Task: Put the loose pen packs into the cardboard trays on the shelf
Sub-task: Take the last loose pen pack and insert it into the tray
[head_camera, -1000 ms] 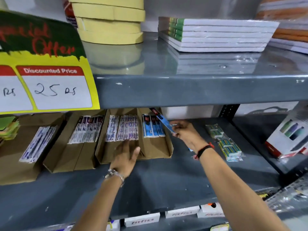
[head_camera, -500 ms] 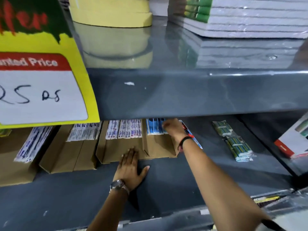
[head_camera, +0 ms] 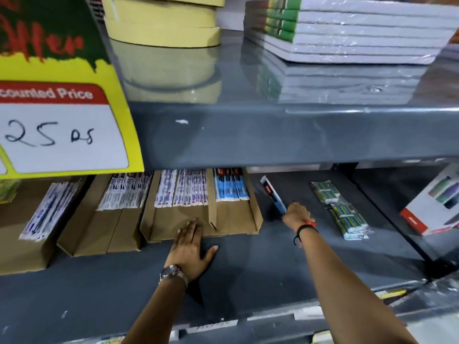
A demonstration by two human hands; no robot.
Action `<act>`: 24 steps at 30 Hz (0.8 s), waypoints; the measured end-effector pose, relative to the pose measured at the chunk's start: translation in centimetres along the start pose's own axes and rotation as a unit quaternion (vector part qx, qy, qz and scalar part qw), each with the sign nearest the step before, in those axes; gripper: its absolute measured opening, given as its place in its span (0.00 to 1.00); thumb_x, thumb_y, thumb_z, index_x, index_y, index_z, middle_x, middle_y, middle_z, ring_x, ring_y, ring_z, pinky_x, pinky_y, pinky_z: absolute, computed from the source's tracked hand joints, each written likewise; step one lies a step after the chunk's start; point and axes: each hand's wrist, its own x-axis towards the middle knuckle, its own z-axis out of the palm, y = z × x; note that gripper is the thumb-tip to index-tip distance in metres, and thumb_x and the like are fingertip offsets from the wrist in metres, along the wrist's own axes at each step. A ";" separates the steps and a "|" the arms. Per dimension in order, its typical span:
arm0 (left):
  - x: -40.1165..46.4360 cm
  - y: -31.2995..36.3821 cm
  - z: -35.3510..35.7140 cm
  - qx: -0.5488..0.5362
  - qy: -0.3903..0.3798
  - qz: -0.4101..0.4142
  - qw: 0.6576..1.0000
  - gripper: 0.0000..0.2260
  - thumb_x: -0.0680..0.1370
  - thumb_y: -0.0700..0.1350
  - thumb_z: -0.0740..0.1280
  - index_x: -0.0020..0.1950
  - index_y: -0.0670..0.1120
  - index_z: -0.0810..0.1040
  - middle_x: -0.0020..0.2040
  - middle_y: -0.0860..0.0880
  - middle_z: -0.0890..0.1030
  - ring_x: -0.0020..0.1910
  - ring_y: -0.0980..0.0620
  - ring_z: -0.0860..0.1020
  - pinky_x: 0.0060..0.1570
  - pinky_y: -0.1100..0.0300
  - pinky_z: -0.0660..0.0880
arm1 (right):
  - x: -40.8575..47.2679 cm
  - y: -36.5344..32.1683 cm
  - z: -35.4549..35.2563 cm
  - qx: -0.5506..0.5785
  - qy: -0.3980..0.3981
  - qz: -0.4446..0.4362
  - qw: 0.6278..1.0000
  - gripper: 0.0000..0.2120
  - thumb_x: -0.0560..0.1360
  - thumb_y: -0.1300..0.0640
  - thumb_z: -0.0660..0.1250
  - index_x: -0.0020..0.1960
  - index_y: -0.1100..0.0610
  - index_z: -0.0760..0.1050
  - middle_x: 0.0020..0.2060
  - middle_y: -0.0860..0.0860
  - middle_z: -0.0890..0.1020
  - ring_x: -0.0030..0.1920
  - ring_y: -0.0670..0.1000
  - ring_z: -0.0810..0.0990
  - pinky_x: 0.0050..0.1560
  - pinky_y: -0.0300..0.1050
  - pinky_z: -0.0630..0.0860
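Several cardboard trays stand side by side on the grey shelf (head_camera: pixel 248 274). The middle tray (head_camera: pixel 231 219) holds white pen packs (head_camera: pixel 181 191) on its left side and blue pen packs (head_camera: pixel 229 187) on its right. My left hand (head_camera: pixel 190 247) lies flat with fingers spread, pressing on that tray's front edge. My right hand (head_camera: pixel 296 216) is just right of the tray, closed on the lower end of a loose blue pen pack (head_camera: pixel 272 194), which tilts up and back. Green pen packs (head_camera: pixel 340 209) lie loose on the shelf further right.
The upper shelf lip (head_camera: pixel 273 135) overhangs the tray backs. A yellow price sign (head_camera: pixel 62 130) hangs at the left. Two more trays (head_camera: pixel 99 234) with white packs stand left. A white and red box (head_camera: pixel 432 207) sits at the far right. Tape rolls and wrapped notebooks rest above.
My right hand has come back out of the tray's right side and moved right, now gripping another blue pack beside the tray. My left hand stays on the tray front.
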 end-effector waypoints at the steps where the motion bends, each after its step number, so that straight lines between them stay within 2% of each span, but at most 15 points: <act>1: 0.0 0.0 -0.2 -0.005 -0.010 0.000 1.000 0.33 0.76 0.60 0.54 0.73 0.45 0.45 0.76 0.47 0.47 0.75 0.50 0.45 0.73 0.55 0.40 | -0.1 0.3 -0.2 0.006 -0.006 -0.011 1.000 0.17 0.75 0.63 0.62 0.63 0.65 0.72 0.63 0.64 0.75 0.65 0.62 0.73 0.66 0.56 0.71; 3: 0.0 0.0 -0.7 -0.043 -0.033 -0.006 0.999 0.33 0.76 0.59 0.55 0.73 0.45 0.44 0.76 0.46 0.45 0.75 0.50 0.43 0.74 0.54 0.40 | -0.3 0.8 -0.8 0.020 0.009 -0.046 0.999 0.15 0.75 0.64 0.60 0.60 0.67 0.75 0.60 0.66 0.77 0.62 0.63 0.76 0.62 0.54 0.73; 5: 0.0 0.3 -1.9 -0.130 -0.033 -0.033 0.990 0.33 0.76 0.56 0.58 0.73 0.45 0.44 0.76 0.45 0.46 0.75 0.49 0.44 0.75 0.52 0.43 | -0.7 1.1 -2.5 0.049 0.053 -0.098 0.993 0.14 0.76 0.63 0.60 0.58 0.68 0.76 0.57 0.67 0.79 0.61 0.63 0.76 0.58 0.52 0.73; 8: 0.6 1.8 -5.3 -0.253 0.042 -0.065 0.964 0.30 0.76 0.52 0.61 0.72 0.46 0.51 0.75 0.44 0.56 0.73 0.46 0.56 0.73 0.50 0.54 | -1.7 0.6 -6.9 0.092 0.090 -0.199 0.972 0.10 0.75 0.62 0.64 0.52 0.65 0.80 0.50 0.65 0.83 0.53 0.60 0.81 0.46 0.43 0.71; 10: 1.0 3.4 -8.3 -0.313 0.118 -0.060 0.941 0.24 0.76 0.49 0.63 0.70 0.45 0.60 0.70 0.45 0.67 0.68 0.47 0.66 0.66 0.55 0.62 | -3.0 -0.3 -10.0 0.091 0.045 -0.282 0.954 0.09 0.73 0.62 0.68 0.50 0.66 0.81 0.48 0.63 0.84 0.48 0.54 0.80 0.36 0.35 0.67; 12: 1.7 5.2 -11.2 -0.383 0.159 -0.057 0.908 0.17 0.75 0.44 0.65 0.63 0.41 0.69 0.59 0.44 0.77 0.57 0.50 0.73 0.57 0.60 0.66 | -4.5 -1.6 -12.2 0.071 -0.020 -0.344 0.936 0.10 0.72 0.60 0.69 0.51 0.65 0.80 0.48 0.60 0.83 0.48 0.51 0.77 0.42 0.36 0.67; 14: 2.1 6.6 -13.7 -0.438 0.163 -0.055 0.882 0.12 0.75 0.41 0.65 0.56 0.38 0.74 0.45 0.45 0.79 0.48 0.51 0.74 0.52 0.59 0.71 | -6.0 -2.6 -13.7 0.061 -0.049 -0.367 0.927 0.11 0.73 0.56 0.69 0.54 0.59 0.80 0.47 0.51 0.80 0.51 0.47 0.75 0.46 0.36 0.65; 15: 2.1 7.2 -14.6 -0.461 0.157 -0.052 0.872 0.10 0.74 0.40 0.65 0.54 0.37 0.75 0.42 0.45 0.79 0.44 0.53 0.76 0.48 0.61 0.73 | -6.6 -2.9 -14.1 0.070 -0.054 -0.371 0.924 0.12 0.73 0.55 0.68 0.56 0.58 0.79 0.48 0.48 0.78 0.51 0.46 0.74 0.45 0.34 0.64; 16: 2.2 7.6 -15.2 -0.486 0.155 -0.044 0.859 0.08 0.75 0.39 0.65 0.51 0.37 0.75 0.41 0.46 0.79 0.39 0.57 0.79 0.43 0.68 0.74 | -7.1 -3.1 -14.5 0.083 -0.059 -0.376 0.921 0.14 0.73 0.55 0.68 0.57 0.57 0.79 0.48 0.47 0.78 0.52 0.46 0.73 0.45 0.32 0.64; 18: 2.2 7.9 -15.9 -0.511 0.155 -0.035 0.845 0.02 0.75 0.37 0.64 0.43 0.40 0.75 0.37 0.48 0.78 0.28 0.67 0.78 0.32 0.78 0.72 | -7.5 -3.2 -15.0 0.122 -0.080 -0.375 0.916 0.16 0.73 0.55 0.68 0.60 0.57 0.78 0.52 0.49 0.79 0.56 0.48 0.74 0.54 0.30 0.65; 20: 2.2 7.8 -16.1 -0.505 0.169 -0.039 0.846 0.08 0.75 0.36 0.64 0.37 0.45 0.73 0.34 0.49 0.76 0.25 0.70 0.76 0.28 0.79 0.70 | -7.7 -3.1 -15.3 0.157 -0.093 -0.372 0.910 0.14 0.73 0.55 0.68 0.58 0.55 0.79 0.58 0.53 0.81 0.61 0.52 0.76 0.68 0.41 0.65; 21: 2.1 7.8 -16.1 -0.503 0.174 -0.040 0.846 0.09 0.75 0.36 0.63 0.36 0.45 0.72 0.33 0.49 0.76 0.24 0.70 0.76 0.28 0.80 0.70 | -7.7 -3.0 -15.3 0.170 -0.095 -0.373 0.907 0.10 0.74 0.55 0.68 0.55 0.53 0.80 0.58 0.54 0.81 0.61 0.54 0.76 0.70 0.47 0.66; 22: 1.9 7.8 -16.2 -0.503 0.174 -0.039 0.846 0.09 0.75 0.36 0.63 0.35 0.45 0.72 0.32 0.49 0.76 0.24 0.69 0.76 0.29 0.80 0.70 | -7.7 -2.9 -15.3 0.175 -0.097 -0.378 0.904 0.07 0.74 0.55 0.68 0.51 0.50 0.80 0.57 0.55 0.82 0.61 0.55 0.77 0.69 0.50 0.68; 24: 1.7 7.6 -16.2 -0.502 0.170 -0.031 0.847 0.10 0.75 0.35 0.63 0.35 0.45 0.73 0.32 0.48 0.76 0.24 0.69 0.76 0.30 0.80 0.70 | -7.4 -2.8 -15.1 0.156 -0.097 -0.389 0.902 0.03 0.74 0.56 0.67 0.47 0.49 0.78 0.49 0.53 0.82 0.55 0.55 0.78 0.64 0.49 0.71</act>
